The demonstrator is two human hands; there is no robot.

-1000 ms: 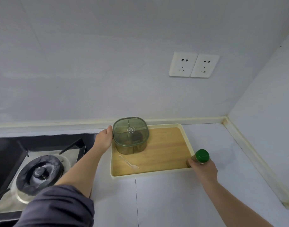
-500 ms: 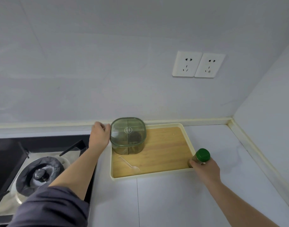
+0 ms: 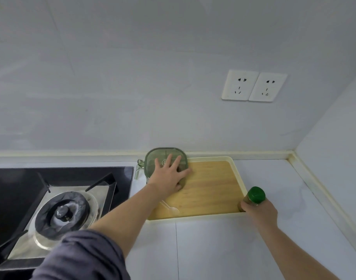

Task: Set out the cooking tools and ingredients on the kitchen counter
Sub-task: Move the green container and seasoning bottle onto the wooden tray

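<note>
Centre of frame: left hand [image 3: 169, 176], fingers straight and spread, laid flat on the lid of the green seasoning box [image 3: 152, 160]; pressing rather than clasping. Box at the upper left corner of the wooden tray [image 3: 238, 178], close to the wall trim; whether wholly inside the rim, hidden by the hand. Lower right of the tray: right hand [image 3: 259, 211] wrapped round a green-capped bottle [image 3: 256, 195], upright, at the tray's corner; whether resting in the tray or lifted just off it, not clear.

Progress, as a judgement: early to middle. Two ingredients and a clear plastic spoon [image 3: 171, 208] on the tray; none yet on the bare counter [image 3: 213, 249]. Left to do: probably move box, bottle and spoon out to their places. No pot, knife or other tool in view.

Surroundings: gas stove [image 3: 62, 209] at lower left, just beside the tray; double wall socket [image 3: 253, 85] at upper right; grey sleeve [image 3: 80, 257] at the bottom edge. Possible obstructions: stove edge close on the box's left side; a small clear handle [image 3: 137, 170] jutting from that side; spoon partly beneath the left forearm, easy to sweep.
</note>
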